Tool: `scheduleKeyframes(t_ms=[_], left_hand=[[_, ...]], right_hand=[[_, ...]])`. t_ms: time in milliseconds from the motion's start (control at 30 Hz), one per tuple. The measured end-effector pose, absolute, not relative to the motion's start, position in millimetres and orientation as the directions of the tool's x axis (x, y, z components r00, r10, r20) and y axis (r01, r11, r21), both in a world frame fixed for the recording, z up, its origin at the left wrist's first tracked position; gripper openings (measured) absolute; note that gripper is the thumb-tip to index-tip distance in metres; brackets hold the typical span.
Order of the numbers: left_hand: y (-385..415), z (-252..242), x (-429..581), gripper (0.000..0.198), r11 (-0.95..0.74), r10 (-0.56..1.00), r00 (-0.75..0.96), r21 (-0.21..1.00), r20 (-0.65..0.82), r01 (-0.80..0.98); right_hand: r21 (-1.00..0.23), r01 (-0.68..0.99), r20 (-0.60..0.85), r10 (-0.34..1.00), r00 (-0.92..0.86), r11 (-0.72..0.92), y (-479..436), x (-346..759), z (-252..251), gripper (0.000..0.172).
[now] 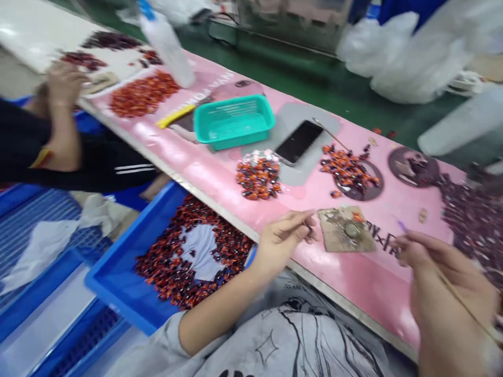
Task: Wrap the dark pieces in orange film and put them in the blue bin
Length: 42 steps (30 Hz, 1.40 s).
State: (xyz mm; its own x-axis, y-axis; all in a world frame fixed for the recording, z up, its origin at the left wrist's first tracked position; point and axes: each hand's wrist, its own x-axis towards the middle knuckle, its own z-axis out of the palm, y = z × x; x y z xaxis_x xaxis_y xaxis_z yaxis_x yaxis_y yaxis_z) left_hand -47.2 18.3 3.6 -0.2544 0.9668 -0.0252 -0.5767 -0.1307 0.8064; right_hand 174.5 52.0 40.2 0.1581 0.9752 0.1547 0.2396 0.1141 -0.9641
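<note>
My left hand [280,238] is held over the pink table edge, its thumb and fingers pinched together. Something small and dark seems to be at the fingertips, too blurred to name. Just right of it lies a square brown board [330,233] bearing a small round dish [351,230] and an orange bit. My right hand [444,277] grips a thin stick [466,305] with a purplish tip, pointing toward the board but apart from it. Behind the board, orange-and-black pieces [346,167] are heaped partly on a dark round plate.
Another orange-black pile [257,178], a phone [301,141] and a green basket [236,125] sit farther back. Dark pieces [471,220] spread at right. A blue bin [129,277] of pieces stands below the table edge. A co-worker's hand [65,86] is at upper left.
</note>
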Motion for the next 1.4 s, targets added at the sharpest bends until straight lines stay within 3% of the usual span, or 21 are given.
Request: scheduleKeyframes(t_ms=[133, 333, 533, 767, 1000, 1167, 1400], left_hand=[[14, 4, -41, 0.027, -0.044, 0.948, -0.290, 0.853, -0.128, -0.521], [19, 7, -32, 0.028, 0.065, 0.933, -0.278, 0.866, -0.229, -0.496], [24, 8, -28, 0.028, 0.095, 0.937, -0.243, 0.853, -0.251, -0.514], [27, 7, -19, 0.030, 0.115, 0.930, -0.256, 0.870, -0.265, -0.480], [30, 4, -4, 0.028, 0.139, 0.941, -0.214, 0.876, -0.263, -0.462], [29, 7, 1, 0.027, 0.148, 0.949, -0.184, 0.875, -0.257, -0.461], [29, 10, -1, 0.024, 0.133, 0.953, -0.187, 0.882, -0.239, -0.453]], right_hand=[[-0.994, 0.112, -0.002, 0.989, 0.151, -0.019, 54, 162, 22, 0.029], [-0.991, 0.136, 0.015, 0.981, 0.194, -0.011, 58, 154, 16, 0.051], [-0.973, 0.229, 0.008, 0.992, 0.125, -0.021, 65, 157, 3, 0.045], [-0.940, 0.336, 0.098, 0.991, 0.089, 0.063, 63, 155, -3, 0.036], [-0.920, 0.307, 0.277, 0.958, 0.066, 0.245, 53, 155, 17, 0.028], [-0.859, 0.256, 0.437, 0.895, -0.088, 0.444, 46, 152, 33, 0.021], [-0.803, 0.263, 0.489, 0.843, -0.223, 0.535, 45, 151, 37, 0.018]])
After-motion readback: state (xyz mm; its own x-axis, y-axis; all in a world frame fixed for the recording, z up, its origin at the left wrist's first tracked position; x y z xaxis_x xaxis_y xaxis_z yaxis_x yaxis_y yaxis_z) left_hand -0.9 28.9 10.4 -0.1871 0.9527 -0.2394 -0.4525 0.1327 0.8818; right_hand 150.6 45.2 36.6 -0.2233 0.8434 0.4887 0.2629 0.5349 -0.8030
